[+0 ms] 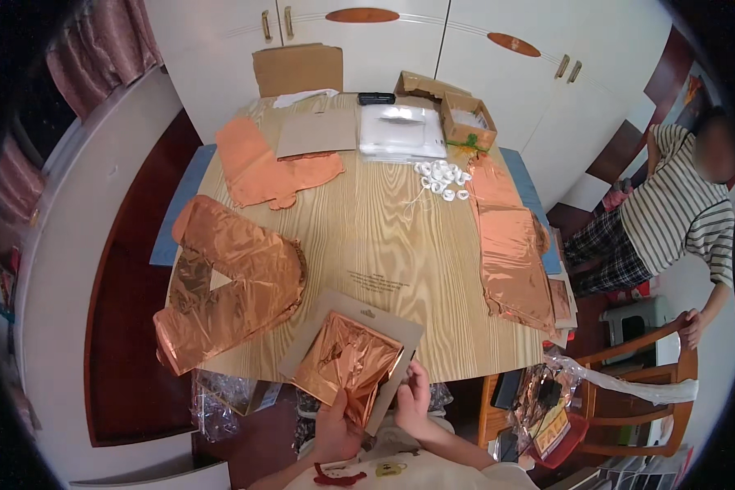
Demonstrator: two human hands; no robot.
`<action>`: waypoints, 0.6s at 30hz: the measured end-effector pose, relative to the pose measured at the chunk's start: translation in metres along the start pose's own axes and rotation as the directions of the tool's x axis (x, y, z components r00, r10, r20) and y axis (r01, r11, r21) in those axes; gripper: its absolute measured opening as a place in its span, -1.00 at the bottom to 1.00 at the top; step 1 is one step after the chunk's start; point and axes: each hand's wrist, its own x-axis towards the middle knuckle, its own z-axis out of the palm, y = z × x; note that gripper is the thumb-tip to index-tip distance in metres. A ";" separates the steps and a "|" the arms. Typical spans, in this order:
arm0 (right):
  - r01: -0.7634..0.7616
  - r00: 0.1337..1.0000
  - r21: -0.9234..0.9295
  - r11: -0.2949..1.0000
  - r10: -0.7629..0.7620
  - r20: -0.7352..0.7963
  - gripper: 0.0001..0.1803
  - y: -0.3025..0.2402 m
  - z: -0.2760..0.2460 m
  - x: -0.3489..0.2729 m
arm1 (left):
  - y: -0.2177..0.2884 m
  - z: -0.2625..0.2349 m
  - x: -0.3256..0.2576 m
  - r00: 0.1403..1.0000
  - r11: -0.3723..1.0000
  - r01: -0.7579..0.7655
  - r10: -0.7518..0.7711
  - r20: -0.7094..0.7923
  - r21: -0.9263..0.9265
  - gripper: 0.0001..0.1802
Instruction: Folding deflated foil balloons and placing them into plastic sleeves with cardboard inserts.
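Observation:
Close to me, over the table's front edge, a folded copper foil balloon (353,347) lies on a grey-brown cardboard card (404,333) with a hang slot at its top. My left hand (339,433) pinches the foil at its lower edge, thumb on top. At the card's right edge, my right hand (412,404) grips the cardboard with bent fingers; part of them is hidden behind it. Left of the card rests a flat copper foil letter balloon (253,278) with a triangular hole.
More flat copper foil balloons lie at the back left (245,159) and right (514,261). Far back are clear plastic packets (402,135), a small cardboard box (469,122) and white ribbon rolls (443,178). A person (661,212) stands at right, hand on a wooden chair (629,416).

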 end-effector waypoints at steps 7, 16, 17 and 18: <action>-0.011 0.995 -0.053 0.999 0.005 -0.102 -0.68 0.011 -0.001 -0.005 | -0.001 -0.001 -0.003 0.999 1.000 0.011 -0.012 0.038 0.028 -0.66; -0.144 0.989 -0.340 0.929 0.127 -0.072 -0.84 0.005 0.009 -0.018 | -0.002 -0.006 0.001 0.997 0.997 -0.068 0.066 0.039 0.048 -0.69; -0.121 0.993 -0.382 0.916 0.108 -0.055 -0.84 0.011 0.007 -0.027 | -0.001 -0.005 0.001 0.997 0.997 -0.059 0.056 0.060 0.054 -0.70; -0.209 0.978 -0.340 0.917 0.193 -0.083 -0.79 0.000 0.011 -0.029 | -0.002 -0.007 -0.001 0.997 0.998 -0.045 0.041 0.072 0.055 -0.72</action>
